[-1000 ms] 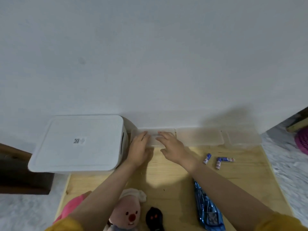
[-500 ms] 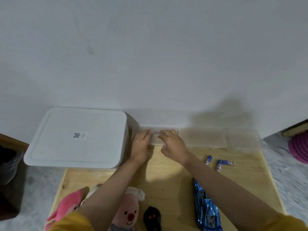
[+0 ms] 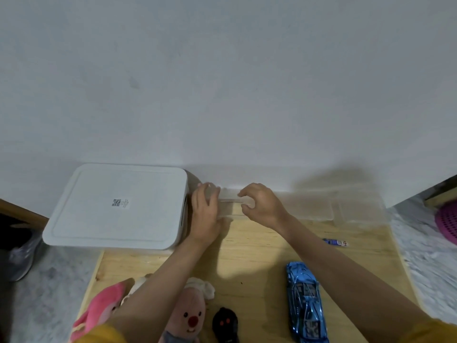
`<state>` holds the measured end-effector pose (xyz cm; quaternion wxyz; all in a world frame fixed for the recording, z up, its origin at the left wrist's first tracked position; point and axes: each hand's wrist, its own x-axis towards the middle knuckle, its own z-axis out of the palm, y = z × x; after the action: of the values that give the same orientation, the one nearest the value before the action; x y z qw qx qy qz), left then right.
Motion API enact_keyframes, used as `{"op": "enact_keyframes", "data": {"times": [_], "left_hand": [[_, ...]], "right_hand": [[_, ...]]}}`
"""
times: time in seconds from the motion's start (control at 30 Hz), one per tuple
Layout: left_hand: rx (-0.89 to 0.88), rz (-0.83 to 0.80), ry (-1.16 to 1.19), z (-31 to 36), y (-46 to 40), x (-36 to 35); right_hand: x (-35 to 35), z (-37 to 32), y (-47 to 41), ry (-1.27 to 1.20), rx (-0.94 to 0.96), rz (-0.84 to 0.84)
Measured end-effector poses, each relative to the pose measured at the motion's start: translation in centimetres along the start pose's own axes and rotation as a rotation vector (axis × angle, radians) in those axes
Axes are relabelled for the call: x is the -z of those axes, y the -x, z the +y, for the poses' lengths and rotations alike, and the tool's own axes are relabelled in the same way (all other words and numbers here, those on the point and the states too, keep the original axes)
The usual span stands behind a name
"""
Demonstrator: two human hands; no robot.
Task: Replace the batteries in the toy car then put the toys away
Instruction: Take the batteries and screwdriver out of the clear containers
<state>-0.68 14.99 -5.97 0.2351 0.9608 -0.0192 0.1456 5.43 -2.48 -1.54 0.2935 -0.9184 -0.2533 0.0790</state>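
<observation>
A: Where's the toy car?

B: The blue toy car point(image 3: 306, 303) lies on the wooden table point(image 3: 259, 256), near the front edge, just inside the right forearm. Nobody is holding it.

A: And the batteries?

B: One blue and white battery point(image 3: 335, 242) shows on the table to the right of the right arm, well apart from the car. The arm may hide others; I cannot tell.

A: What are the hands doing?

B: Both are at the far edge of the table, on a clear plastic box point(image 3: 233, 203) that stands against the wall. The left hand point(image 3: 205, 209) lies on the box's left end, fingers nearly straight and together, curving over its far edge. The right hand point(image 3: 263, 204) has its fingers curled, thumb and fingertips pinching at the top of the box. Whether it is lifting a lid is blurred.

A: Anything else along the wall?

B: More clear plastic boxes point(image 3: 356, 206) stand in a row to the right. A white bin point(image 3: 118, 206) with its lid on, bearing a small code sticker, stands just left of the left hand.

A: And at the front?

B: A pink plush toy point(image 3: 189, 315) and another pink soft toy point(image 3: 99, 308) lie under the left arm, with a black remote point(image 3: 225, 323) between the plush toy and the car.
</observation>
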Motion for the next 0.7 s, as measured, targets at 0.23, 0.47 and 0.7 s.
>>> {"op": "enact_keyframes", "data": {"times": [0.23,0.47,0.7], "left_hand": [[0.032,0.044,0.023,0.4,0.5,0.4],[0.063,0.010,0.026,0.5,0.2,0.4],[0.082,-0.013,0.032,0.5,-0.3,0.8]], "right_hand": [[-0.1,0.2,0.0,0.068,0.097,0.354],[-1.4,0.2,1.1,0.074,0.069,0.562],[-3.4,0.7,1.0,-0.160,-0.168,0.140]]}}
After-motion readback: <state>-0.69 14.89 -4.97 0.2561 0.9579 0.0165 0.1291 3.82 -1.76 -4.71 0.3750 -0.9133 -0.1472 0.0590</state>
